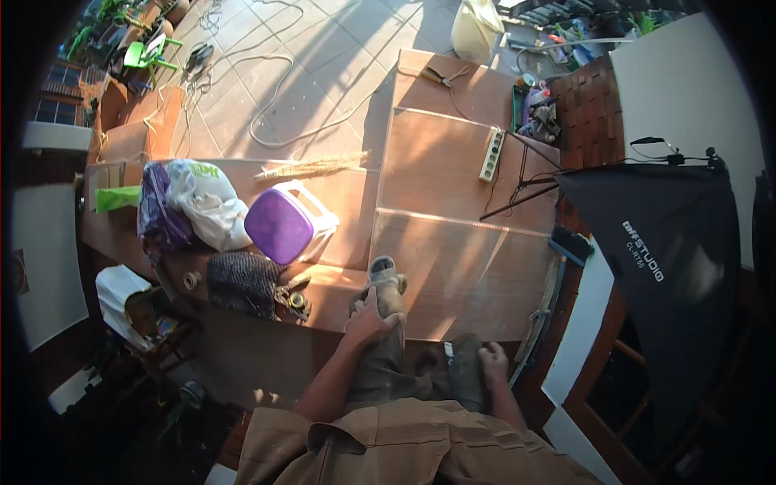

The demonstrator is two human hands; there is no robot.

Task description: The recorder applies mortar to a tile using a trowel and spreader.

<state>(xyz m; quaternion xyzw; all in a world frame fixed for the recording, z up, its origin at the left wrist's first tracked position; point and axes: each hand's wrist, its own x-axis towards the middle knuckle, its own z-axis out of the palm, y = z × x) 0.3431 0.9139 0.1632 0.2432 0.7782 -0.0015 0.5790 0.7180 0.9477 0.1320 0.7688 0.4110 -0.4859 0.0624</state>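
Observation:
My left hand (369,325) lies on my raised left leg in dark trousers (380,356), with its fingers apart and touching the cloth near the knee. Beyond it, my left shoe (386,273) is set on the brown tiled step. My right hand (494,361) hangs beside my right leg (467,368), its fingers curled in; I see nothing in it. A purple-topped stool with white legs (279,226) stands ahead on the left, next to a white plastic bag (206,202) and a purple bag (158,210).
A power strip (491,155) and pliers (436,77) lie on the tiled ledge (436,182). A tripod (525,194) and a black softbox (663,242) stand at right. Dry straw (311,166), a dark mat (242,284) and a loose cable (283,144) lie at left.

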